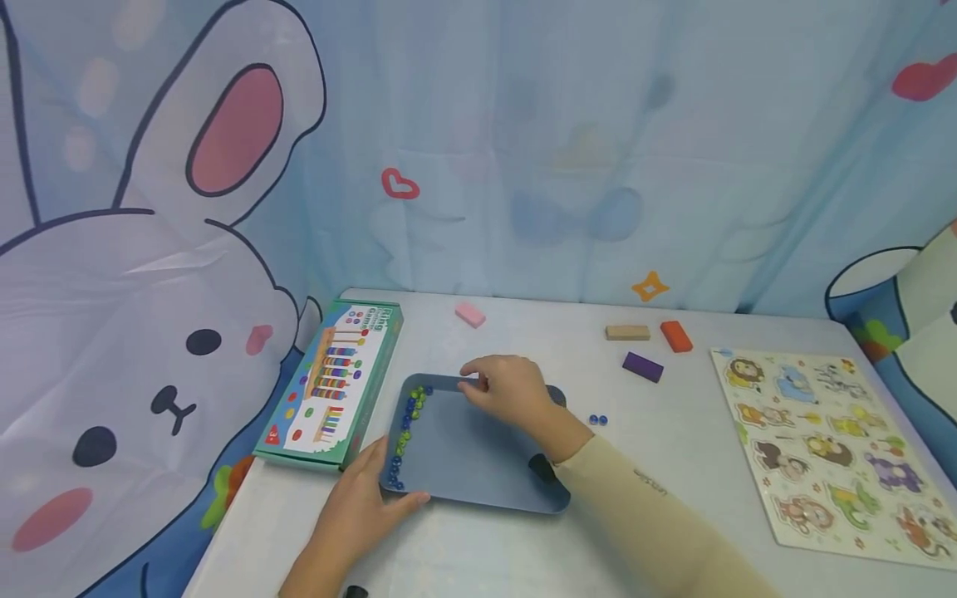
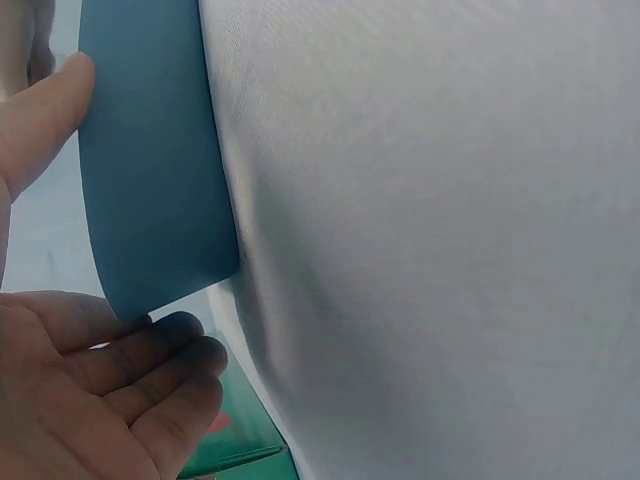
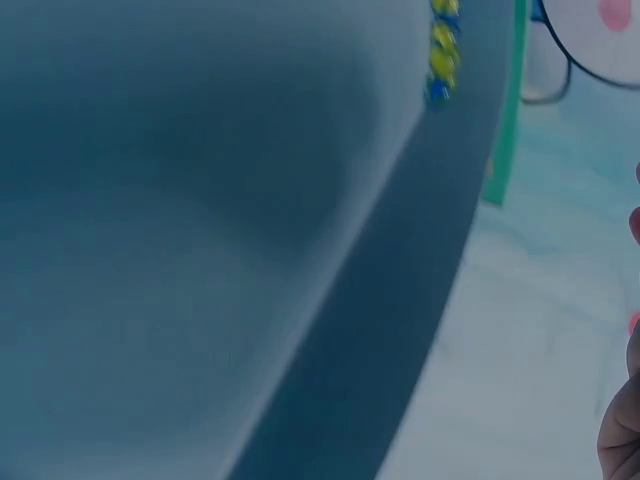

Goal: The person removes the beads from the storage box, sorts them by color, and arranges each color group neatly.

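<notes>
tray: a shallow blue-grey tray (image 1: 478,465) lies on the white surface (image 1: 673,465), near its front left, just right of the green box.
beads: small blue, green and yellow beads (image 1: 406,432) are lined up along the tray's left inner wall; the right wrist view shows a few of them, blurred, near the rim.
left hand: the left hand (image 1: 366,507) holds the tray's near left corner, thumb on the front rim, fingers (image 2: 150,370) curled under the edge next to the box.
right hand: the right hand (image 1: 503,389) rests on the tray's far rim, fingers bent over the edge and pinching it; a beige sleeve covers the forearm.
loose beads: two blue beads (image 1: 597,420) lie on the surface just right of the tray, apart from it.
green box: a toy box (image 1: 332,382) with coloured rings printed on it lies left of the tray, touching or nearly touching its edge.
blocks: a pink block (image 1: 470,315), a tan block (image 1: 627,332), an orange block (image 1: 676,336) and a purple block (image 1: 642,366) lie farther back.
puzzle: an animal puzzle board (image 1: 830,448) lies at the right, well apart from the tray.
</notes>
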`<action>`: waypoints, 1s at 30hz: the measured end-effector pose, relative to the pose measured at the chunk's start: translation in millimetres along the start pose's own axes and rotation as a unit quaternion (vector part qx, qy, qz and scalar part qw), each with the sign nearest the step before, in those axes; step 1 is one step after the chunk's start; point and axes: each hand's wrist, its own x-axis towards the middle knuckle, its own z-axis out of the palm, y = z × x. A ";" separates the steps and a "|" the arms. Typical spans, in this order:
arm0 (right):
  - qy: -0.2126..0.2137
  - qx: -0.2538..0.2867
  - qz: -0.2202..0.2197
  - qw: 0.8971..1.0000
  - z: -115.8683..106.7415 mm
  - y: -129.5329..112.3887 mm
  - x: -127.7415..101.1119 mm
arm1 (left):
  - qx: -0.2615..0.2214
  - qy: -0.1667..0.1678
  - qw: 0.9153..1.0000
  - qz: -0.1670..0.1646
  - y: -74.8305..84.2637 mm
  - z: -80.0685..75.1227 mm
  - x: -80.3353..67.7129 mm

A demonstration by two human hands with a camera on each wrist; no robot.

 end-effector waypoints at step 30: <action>-0.145 -0.028 -0.032 0.989 78.2 -49.5 31.5 | 0.003 0.019 1.000 0.017 -4.3 4.2 -0.5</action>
